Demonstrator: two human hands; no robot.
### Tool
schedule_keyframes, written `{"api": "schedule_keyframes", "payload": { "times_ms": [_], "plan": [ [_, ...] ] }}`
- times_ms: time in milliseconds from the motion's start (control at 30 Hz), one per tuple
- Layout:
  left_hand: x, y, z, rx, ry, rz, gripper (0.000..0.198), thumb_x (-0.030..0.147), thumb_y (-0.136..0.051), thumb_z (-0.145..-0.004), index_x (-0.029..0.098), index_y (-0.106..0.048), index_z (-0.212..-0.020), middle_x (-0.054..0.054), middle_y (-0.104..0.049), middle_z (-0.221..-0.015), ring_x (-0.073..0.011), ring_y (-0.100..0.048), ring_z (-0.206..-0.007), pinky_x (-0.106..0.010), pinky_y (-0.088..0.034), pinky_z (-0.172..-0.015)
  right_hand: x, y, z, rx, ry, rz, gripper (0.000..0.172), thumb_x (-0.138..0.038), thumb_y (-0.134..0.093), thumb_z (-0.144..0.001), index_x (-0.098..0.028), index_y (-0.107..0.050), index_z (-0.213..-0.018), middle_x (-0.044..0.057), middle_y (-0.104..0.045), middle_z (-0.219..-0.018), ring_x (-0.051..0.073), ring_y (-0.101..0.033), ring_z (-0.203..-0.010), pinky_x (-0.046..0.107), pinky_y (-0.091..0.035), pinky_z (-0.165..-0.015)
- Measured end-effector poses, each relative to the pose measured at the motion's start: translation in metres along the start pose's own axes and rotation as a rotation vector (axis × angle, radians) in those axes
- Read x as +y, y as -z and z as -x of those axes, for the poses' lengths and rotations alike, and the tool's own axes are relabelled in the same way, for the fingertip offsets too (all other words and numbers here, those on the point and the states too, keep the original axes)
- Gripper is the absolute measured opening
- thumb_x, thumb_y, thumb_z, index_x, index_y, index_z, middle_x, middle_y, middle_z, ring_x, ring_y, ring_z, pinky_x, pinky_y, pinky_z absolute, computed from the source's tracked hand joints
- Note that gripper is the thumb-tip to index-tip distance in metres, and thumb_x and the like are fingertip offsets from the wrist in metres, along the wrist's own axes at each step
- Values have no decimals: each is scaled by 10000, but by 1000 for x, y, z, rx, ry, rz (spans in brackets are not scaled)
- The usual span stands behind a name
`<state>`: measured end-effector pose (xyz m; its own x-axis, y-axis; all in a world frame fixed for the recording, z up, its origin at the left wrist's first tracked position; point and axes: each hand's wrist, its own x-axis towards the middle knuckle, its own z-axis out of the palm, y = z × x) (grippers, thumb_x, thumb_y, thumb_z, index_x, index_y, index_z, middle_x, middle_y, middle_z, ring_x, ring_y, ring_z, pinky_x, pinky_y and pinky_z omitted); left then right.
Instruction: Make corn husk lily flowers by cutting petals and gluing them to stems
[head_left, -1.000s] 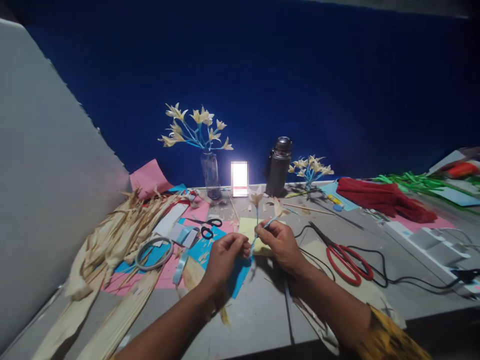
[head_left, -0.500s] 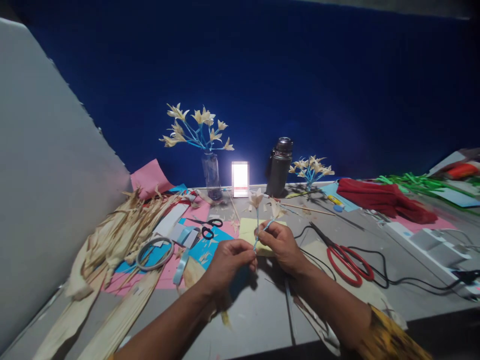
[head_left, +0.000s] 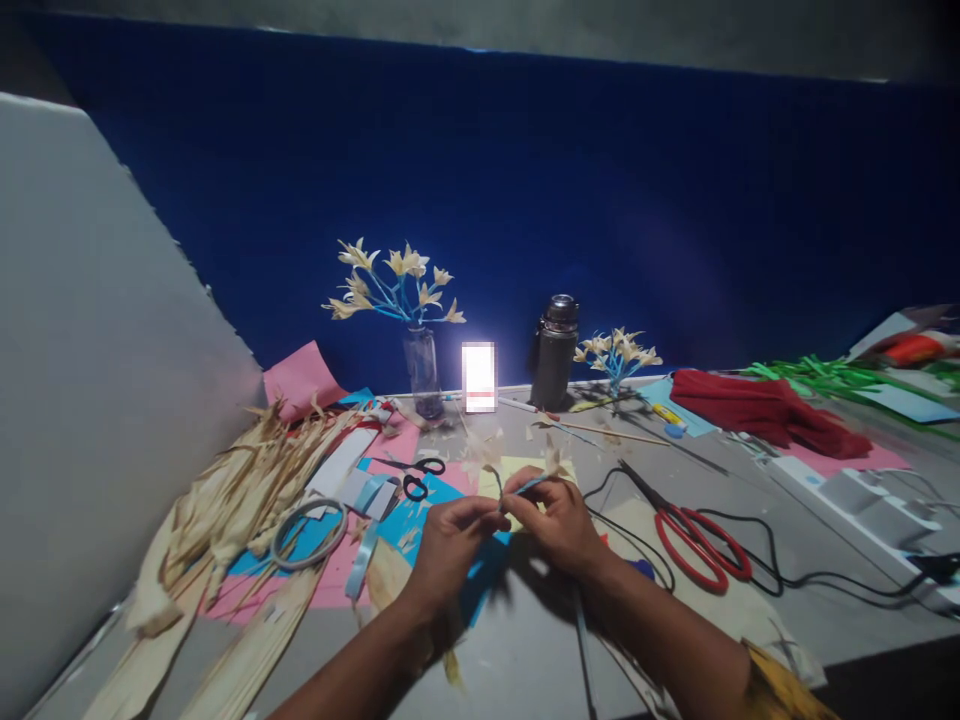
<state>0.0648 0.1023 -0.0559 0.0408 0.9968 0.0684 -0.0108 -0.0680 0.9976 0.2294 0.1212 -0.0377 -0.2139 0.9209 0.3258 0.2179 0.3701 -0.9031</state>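
Observation:
My left hand (head_left: 452, 548) and my right hand (head_left: 555, 522) meet over the middle of the table, fingertips pinched together on the stems of pale craft flowers. One flower (head_left: 486, 452), blurred, rises above my left fingertips on a thin stem. A second flower (head_left: 553, 458) leans out over my right fingers on a blue-wrapped stem (head_left: 531, 484). Both stems come together between my fingertips, where the join is mostly covered. Just behind my fingers lies a yellow paper pad (head_left: 517, 467), and blue paper (head_left: 484, 585) shows below my left hand.
Dried husks (head_left: 247, 480) and a tape roll (head_left: 309, 533) lie left, near black scissors (head_left: 411, 476). Red-handled scissors (head_left: 697, 545) and a power strip (head_left: 862, 530) lie right. A flower-filled glass vase (head_left: 422, 370), a bright lamp (head_left: 479, 377) and a flask (head_left: 555, 355) stand behind.
The view has tilted up slightly, so the table sits lower. The left flower has swung left, and the two stems spread wider between my fingers, which keep their pinch.

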Motion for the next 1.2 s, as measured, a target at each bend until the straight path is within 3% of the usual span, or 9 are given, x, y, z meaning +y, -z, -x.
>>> {"api": "schedule_keyframes", "payload": {
  "times_ms": [167, 300, 400, 533, 600, 700, 900, 1033, 1200],
  "plan": [
    [4, 1, 2, 4, 58, 139, 189, 315, -780, -710, 142, -742, -645, -62, -711, -652, -169, -645, -622, -280, -514, -642, 9, -2, -4, -151, -161, -345, 215, -287, -683, -774, -172, -667, -955, -13, -658, -656, 167, -655, -624, 290, -515, -627],
    [6, 3, 2, 18, 157, 214, 254, 353, -833, -652, 125, -727, -683, -50, -696, -597, -147, -619, -507, -250, -485, -509, 9, -6, -5, -187, -179, -329, 230, -318, -671, -803, -156, -676, -966, 32, -709, -755, 181, -679, -689, 296, -522, -643],
    [8, 5, 1, 61, 158, 242, 304, 366, -867, -600, 123, -716, -701, -54, -713, -608, -146, -629, -504, -249, -497, -509, 0, 7, -6, -233, -113, -124, 174, -270, -655, -804, -158, -716, -923, 42, -727, -775, 186, -674, -700, 280, -503, -624],
    [11, 4, 0, 150, 168, 317, 361, 379, -893, -551, 125, -709, -730, -56, -735, -667, -153, -660, -543, -262, -532, -551, -17, 57, -20, -143, 34, 355, 128, -200, -603, -829, -187, -725, -791, 15, -736, -771, 182, -669, -741, 274, -485, -689],
    [10, 3, -1, 167, 175, 316, 370, 379, -889, -563, 115, -718, -758, -56, -731, -672, -159, -674, -569, -265, -542, -569, -20, 87, -37, -131, -91, 752, 186, -271, -552, -905, -212, -725, -867, 4, -745, -825, 171, -676, -773, 255, -476, -697],
    [5, 1, -1, 171, 180, 328, 355, 348, -880, -593, 113, -716, -804, -57, -735, -712, -169, -684, -603, -284, -557, -584, -11, 113, -70, -132, -215, 955, 170, -258, -575, -909, -187, -726, -879, 62, -742, -903, 222, -678, -876, 296, -479, -747],
    [-4, 1, -6, 118, 188, 441, 361, 297, -901, -565, 114, -675, -779, -50, -731, -749, -161, -686, -612, -295, -560, -625, 45, 101, -106, -240, -411, 1200, 323, -329, -611, -946, -150, -593, -1214, 101, -615, -1217, 229, -635, -1027, 436, -545, -869],
    [-2, 4, -8, 105, 182, 502, 377, 276, -912, -529, 109, -671, -766, -28, -708, -713, -137, -658, -577, -293, -559, -623, 70, 92, -107, -257, -446, 1255, 341, -321, -617, -942, -143, -585, -1232, 113, -605, -1235, 238, -631, -1043, 433, -545, -873],
    [2, 3, -7, 103, 189, 540, 338, 245, -899, -540, 117, -684, -767, 11, -659, -664, -105, -622, -541, -269, -551, -606, 77, 103, -106, -267, -434, 1258, 328, -323, -608, -948, -153, -588, -1228, 106, -608, -1231, 233, -632, -1036, 430, -546, -869]
  ]
}}
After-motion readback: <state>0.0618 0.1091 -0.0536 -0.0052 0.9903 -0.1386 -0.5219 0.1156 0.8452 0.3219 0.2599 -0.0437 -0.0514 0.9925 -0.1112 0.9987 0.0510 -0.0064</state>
